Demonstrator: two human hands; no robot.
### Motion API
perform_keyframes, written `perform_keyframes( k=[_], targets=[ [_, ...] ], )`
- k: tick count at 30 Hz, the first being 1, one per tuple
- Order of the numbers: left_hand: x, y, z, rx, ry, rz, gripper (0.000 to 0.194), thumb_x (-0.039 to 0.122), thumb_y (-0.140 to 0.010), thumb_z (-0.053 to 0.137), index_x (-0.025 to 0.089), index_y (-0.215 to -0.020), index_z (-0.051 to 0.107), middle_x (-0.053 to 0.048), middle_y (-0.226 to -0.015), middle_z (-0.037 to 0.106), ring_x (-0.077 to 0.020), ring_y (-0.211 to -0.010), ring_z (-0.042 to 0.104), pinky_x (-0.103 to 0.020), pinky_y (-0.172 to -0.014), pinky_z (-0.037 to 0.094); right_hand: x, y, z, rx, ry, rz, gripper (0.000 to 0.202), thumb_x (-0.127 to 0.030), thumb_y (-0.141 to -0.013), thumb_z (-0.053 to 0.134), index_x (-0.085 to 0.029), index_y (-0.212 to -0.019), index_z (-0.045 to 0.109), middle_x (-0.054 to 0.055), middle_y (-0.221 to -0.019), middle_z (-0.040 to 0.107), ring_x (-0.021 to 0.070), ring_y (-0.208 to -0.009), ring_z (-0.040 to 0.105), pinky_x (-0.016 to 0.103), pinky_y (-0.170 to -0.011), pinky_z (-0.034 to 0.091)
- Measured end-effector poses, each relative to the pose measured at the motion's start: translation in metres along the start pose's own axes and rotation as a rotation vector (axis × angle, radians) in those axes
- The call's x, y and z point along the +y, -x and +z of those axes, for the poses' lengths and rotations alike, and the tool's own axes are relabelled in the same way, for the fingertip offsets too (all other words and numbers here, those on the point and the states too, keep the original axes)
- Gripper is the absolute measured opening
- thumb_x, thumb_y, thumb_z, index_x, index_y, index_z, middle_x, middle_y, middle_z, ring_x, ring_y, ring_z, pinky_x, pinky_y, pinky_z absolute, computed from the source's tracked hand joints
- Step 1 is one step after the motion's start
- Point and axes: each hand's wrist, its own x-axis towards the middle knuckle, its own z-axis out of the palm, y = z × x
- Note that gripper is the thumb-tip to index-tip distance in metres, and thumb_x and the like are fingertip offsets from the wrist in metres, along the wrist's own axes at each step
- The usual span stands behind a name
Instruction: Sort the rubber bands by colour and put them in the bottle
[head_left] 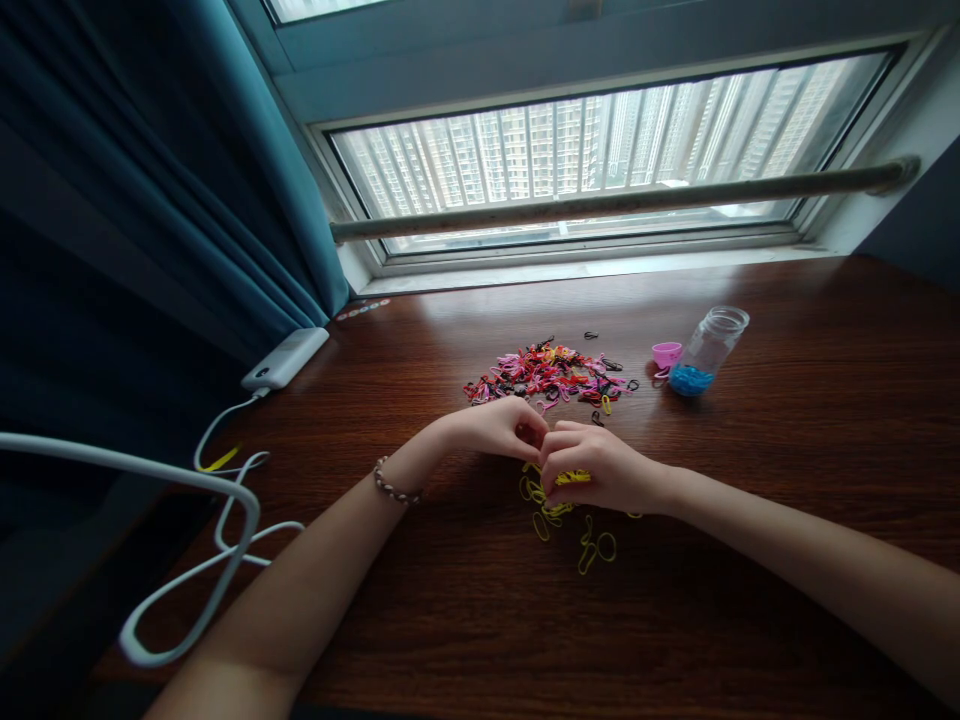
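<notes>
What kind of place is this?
It looks like a room in a home, perhaps high up: there's a blue curtain, a wooden table beside the window, and tall buildings outside.

Left hand (506,428), right hand (604,468) meeting at fingertips. Yellow bands (556,508) just below grip, some under right hand. Mixed-colour pile (551,375) beyond grip. Jar (709,350) with blue bands (691,380), pink cup (667,354) beyond, to right. White power bank (286,358) far left.
</notes>
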Motion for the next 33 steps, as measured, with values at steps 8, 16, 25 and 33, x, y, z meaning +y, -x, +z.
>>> perform_keyframes(
  k=[8,16,25,33],
  targets=[
    [-0.001,0.000,0.000,-0.024,0.010,0.005,0.025,0.033,-0.071,0.061,0.010,-0.081,0.066,0.000,-0.065,0.057,-0.0097,-0.059,0.046,-0.019,-0.053,0.035,-0.004,-0.001,-0.001,0.154,-0.375,0.203,0.012,-0.022,-0.076,0.060,-0.015,-0.085,0.063,0.003,-0.079,0.064,0.0117,-0.074,0.058,0.022,-0.069,0.045],
    [-0.003,-0.001,0.001,-0.042,0.014,0.004,0.027,0.036,-0.072,0.061,0.010,-0.080,0.066,0.001,-0.061,0.054,-0.0086,-0.056,0.044,-0.018,-0.051,0.034,-0.005,-0.002,0.000,0.132,-0.587,0.329,0.016,-0.028,-0.075,0.061,-0.014,-0.081,0.064,0.005,-0.079,0.068,0.0145,-0.076,0.062,0.026,-0.073,0.047],
    [0.001,0.002,-0.002,-0.040,0.037,-0.052,0.022,0.026,-0.073,0.061,0.014,-0.090,0.068,-0.004,-0.078,0.066,-0.0108,-0.065,0.055,-0.018,-0.058,0.041,0.014,-0.003,-0.014,0.581,-0.540,0.480,0.023,-0.035,-0.075,0.059,-0.014,-0.085,0.060,0.003,-0.072,0.064,0.0124,-0.059,0.059,0.026,-0.056,0.048],
    [-0.005,-0.004,0.000,0.478,-0.102,-0.051,0.024,0.030,-0.076,0.056,0.010,-0.080,0.068,-0.003,-0.066,0.063,-0.0095,-0.059,0.050,-0.019,-0.055,0.038,0.039,0.007,-0.034,0.585,0.431,0.615,0.024,-0.026,-0.083,0.047,-0.018,-0.102,0.060,0.009,-0.100,0.062,0.0208,-0.086,0.059,0.033,-0.077,0.045]
  ],
)
